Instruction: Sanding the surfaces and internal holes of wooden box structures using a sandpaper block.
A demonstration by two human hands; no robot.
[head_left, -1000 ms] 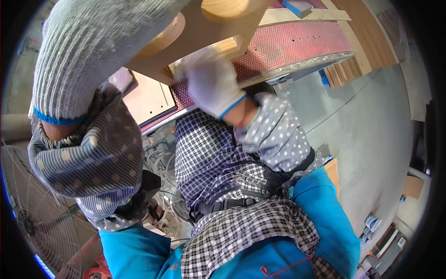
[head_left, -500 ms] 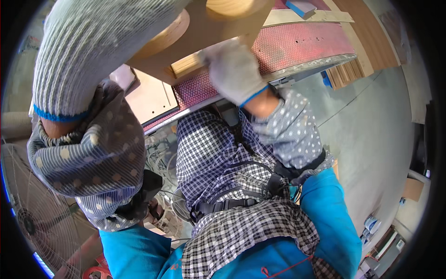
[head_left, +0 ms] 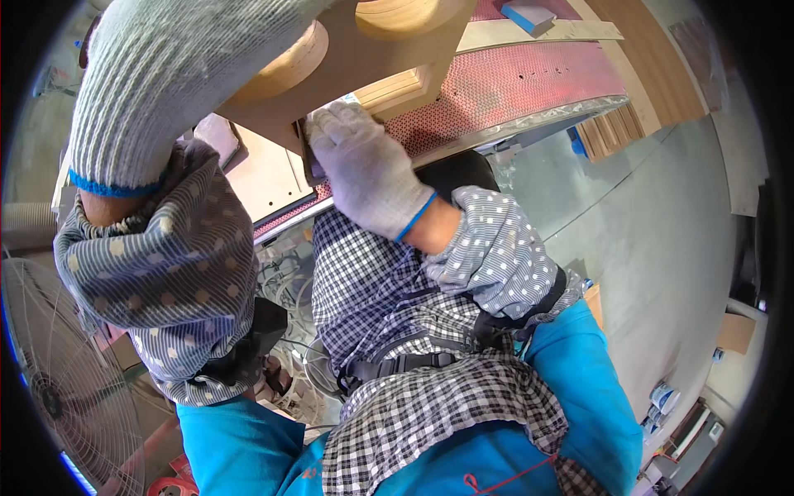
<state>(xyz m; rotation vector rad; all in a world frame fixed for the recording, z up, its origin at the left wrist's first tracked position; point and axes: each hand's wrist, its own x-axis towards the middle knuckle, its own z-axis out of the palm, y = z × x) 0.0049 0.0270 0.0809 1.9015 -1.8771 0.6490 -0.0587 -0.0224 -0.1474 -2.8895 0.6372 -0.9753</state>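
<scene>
A light-brown wooden piece (head_left: 331,70) with two large round openings and a rectangular cutout stands tilted at the top of the view. My left hand (head_left: 198,74), in a white knitted glove with a blue cuff, reaches along its left side; its fingers run past the upper edge and are hidden. At the lower left corner of the piece, beside the cutout, is my gloved right hand (head_left: 360,169). Its fingers are bent and pressed together against the wood. A dark edge shows beside them, but what they grip, if anything, is hidden.
The bench carries a red, dotted mat (head_left: 529,78). A blue-and-white block (head_left: 529,16) lies near a pale wooden strip (head_left: 546,33). Stacked brown boards (head_left: 612,132) stand at the right. Down on the left is a large wire-guarded fan (head_left: 62,397).
My right hand has moved left and toward me, from in front of the cutout to the piece's lower left corner. The wooden piece and my left arm have barely shifted.
</scene>
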